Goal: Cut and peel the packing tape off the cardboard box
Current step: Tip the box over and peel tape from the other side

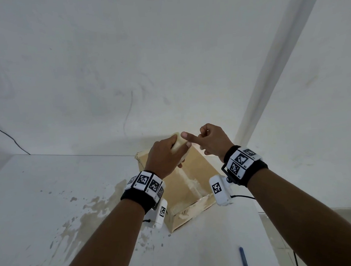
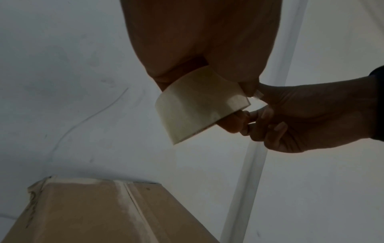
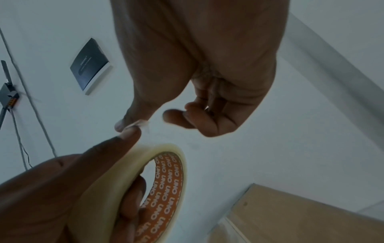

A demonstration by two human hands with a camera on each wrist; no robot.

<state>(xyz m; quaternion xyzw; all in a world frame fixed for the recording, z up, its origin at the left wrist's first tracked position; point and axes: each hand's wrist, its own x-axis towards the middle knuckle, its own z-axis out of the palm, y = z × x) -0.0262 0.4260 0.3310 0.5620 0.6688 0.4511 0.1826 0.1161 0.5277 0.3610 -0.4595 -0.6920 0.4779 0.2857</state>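
A cardboard box lies on the white table, with pale tape traces along its top seam. Above its far end my left hand grips a roll of clear packing tape, fingers through its orange printed core. My right hand is level with the roll, its fingers curled into the palm and its thumb stretched out. The right thumb's tip meets the left thumb's tip at the roll's edge, with a small scrap of tape between them. Neither hand touches the box.
A blue pen lies on the table near its front edge. The table is stained at the left of the box. A white conduit runs up the wall, and a dark panel and cables hang there.
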